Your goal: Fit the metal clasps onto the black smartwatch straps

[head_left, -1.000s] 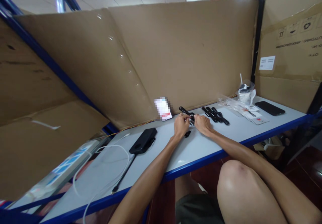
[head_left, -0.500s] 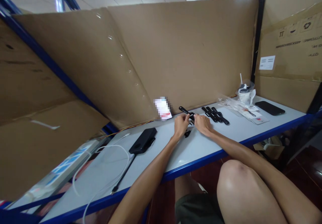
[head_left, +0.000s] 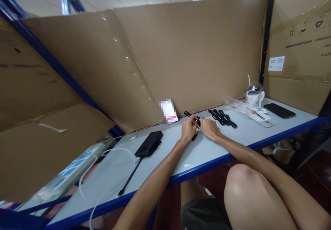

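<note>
My left hand (head_left: 189,128) is closed, its fingertips pinching a black strip-shaped piece (head_left: 188,113) whose long end sticks out toward the cardboard. From the other side my right hand (head_left: 209,128) grips the same piece with bent fingers. The part between the hands is mostly covered, and its exact kind cannot be made out. A small black part (head_left: 194,137) lies on the table just below the hands. Beyond my right hand, several similar long black pieces (head_left: 222,118) lie side by side.
Clear plastic packets (head_left: 254,114), a lidded cup (head_left: 252,97) and a black phone (head_left: 279,110) sit at the right. A lit screen (head_left: 169,111) leans on the cardboard wall (head_left: 191,57). To the left are a black power bank (head_left: 149,143), white cable (head_left: 129,150) and power strip (head_left: 74,168).
My left fingers have shifted up and over the middle of the black piece, covering more of it. My right hand stays nearly in place. The whole view has shifted slightly.
</note>
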{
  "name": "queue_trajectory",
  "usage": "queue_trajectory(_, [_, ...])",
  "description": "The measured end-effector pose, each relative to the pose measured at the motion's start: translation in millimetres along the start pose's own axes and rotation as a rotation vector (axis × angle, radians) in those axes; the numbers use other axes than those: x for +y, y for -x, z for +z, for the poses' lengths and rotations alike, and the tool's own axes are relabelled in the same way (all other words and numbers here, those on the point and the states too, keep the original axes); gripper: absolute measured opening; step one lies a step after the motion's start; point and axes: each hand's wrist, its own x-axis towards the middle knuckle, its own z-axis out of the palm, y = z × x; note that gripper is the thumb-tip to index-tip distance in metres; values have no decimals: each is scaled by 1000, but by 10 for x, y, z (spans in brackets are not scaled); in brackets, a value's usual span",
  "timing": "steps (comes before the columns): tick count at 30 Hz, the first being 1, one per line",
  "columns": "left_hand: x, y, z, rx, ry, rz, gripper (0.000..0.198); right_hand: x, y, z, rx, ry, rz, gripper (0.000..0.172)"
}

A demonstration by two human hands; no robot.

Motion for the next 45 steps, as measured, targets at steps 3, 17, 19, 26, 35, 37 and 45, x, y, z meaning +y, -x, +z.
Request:
queue_trajectory(3, [-9,-12,-4,41,37,-6,18,3,-11,-6,-1,-16,43,49])
queue_trajectory(17, [21,27,-26,-52,-148,4,25,4,-10,3,11,-9,16,47])
queue_trajectory(19, [52,41,-42,-67,-173,34,24,4,-8,-11,0,-7,12,46])
queue_trajectory(26, [77,21,-27,-62,-199,-124,20,-5,8,-23,-2,2,7,48])
queue_trajectory(35, [27,25,1,-42,-36,-44,17,-15,8,-50,-25,1,26,50])
queue_trajectory(37, [35,27,-16,-23,-36,-24,20,-19,15,-44,-19,3,9,50])
queue_trajectory(45, [28,14,-34,-91,-69,13,28,9,-8,5,10,-16,11,48])
